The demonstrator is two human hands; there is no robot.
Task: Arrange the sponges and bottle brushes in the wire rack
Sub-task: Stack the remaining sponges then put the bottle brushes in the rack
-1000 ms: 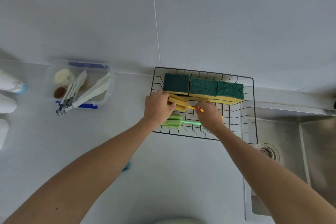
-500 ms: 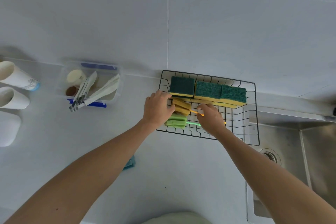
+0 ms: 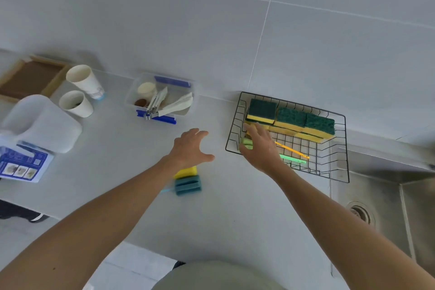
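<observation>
Sponges (image 3: 292, 120) sit in rack (image 3: 339, 167); my L hand (image 3: 190, 148) spread, empty; R hand (image 3: 261, 146) over brushes, grip unclear.

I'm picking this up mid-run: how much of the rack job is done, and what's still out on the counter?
Done: three sponges stand along the back of the wire rack, and the orange brush and green brush lie inside.
In hand: nothing gripped; the right hand rests over the brush heads, while the left hand hovers open above the counter.
Left: a yellow brush and a blue brush on the counter.
</observation>
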